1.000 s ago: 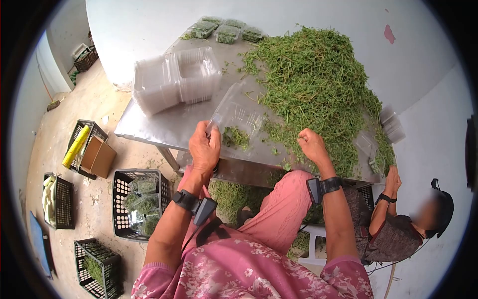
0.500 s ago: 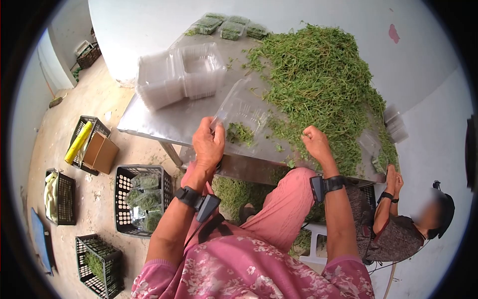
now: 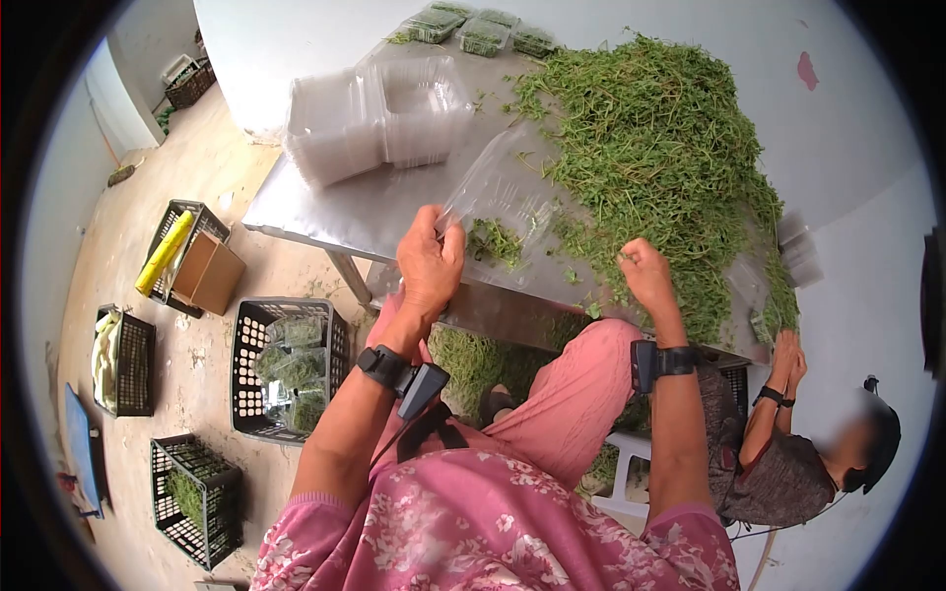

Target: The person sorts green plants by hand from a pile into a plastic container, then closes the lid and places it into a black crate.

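Observation:
My left hand is closed on the near left edge of an open clear plastic clamshell box. A small bunch of green sprigs lies in the near part of that box. Over the table's front edge, beside a big heap of green leafy stems, is my right hand. Its fingers are curled and pinched together, and whatever may be between them is too small to make out.
Stacked empty clear boxes stand on the metal table, with several filled boxes at its back. Black crates are on the floor at left. At right, another person's hands are by the heap's near end.
The camera view has shifted, so the table and its contents appear slightly higher and further right. Both hands keep nearly the same pose, the left still on the box.

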A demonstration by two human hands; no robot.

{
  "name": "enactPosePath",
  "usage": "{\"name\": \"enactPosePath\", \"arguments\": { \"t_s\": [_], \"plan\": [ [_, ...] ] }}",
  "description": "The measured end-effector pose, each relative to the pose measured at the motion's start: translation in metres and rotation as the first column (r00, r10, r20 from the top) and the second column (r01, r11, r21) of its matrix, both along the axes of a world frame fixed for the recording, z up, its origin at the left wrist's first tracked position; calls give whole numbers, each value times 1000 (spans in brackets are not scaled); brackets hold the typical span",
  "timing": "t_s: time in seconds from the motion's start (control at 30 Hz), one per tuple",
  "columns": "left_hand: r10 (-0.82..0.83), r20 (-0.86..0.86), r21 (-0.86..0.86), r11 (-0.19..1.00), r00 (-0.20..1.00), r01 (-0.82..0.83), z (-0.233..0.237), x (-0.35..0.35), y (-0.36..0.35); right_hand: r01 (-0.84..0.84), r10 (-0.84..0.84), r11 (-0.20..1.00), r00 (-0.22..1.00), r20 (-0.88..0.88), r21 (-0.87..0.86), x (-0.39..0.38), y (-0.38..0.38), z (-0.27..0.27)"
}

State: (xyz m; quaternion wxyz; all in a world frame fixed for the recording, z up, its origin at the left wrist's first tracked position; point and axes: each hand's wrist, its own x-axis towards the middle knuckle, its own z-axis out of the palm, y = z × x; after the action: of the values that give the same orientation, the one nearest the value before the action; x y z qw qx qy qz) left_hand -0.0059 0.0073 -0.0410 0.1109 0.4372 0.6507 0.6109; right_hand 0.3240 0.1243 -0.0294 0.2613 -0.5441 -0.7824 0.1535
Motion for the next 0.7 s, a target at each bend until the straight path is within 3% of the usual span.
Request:
{"name": "enactPosePath", "arguments": {
  "t_s": [0.7],
  "plan": [
    [16,-72,-12,1000,997,-17,-4,-1,2,8,-11,997,999,-43,-75,3,3,-5]
  ]
}}
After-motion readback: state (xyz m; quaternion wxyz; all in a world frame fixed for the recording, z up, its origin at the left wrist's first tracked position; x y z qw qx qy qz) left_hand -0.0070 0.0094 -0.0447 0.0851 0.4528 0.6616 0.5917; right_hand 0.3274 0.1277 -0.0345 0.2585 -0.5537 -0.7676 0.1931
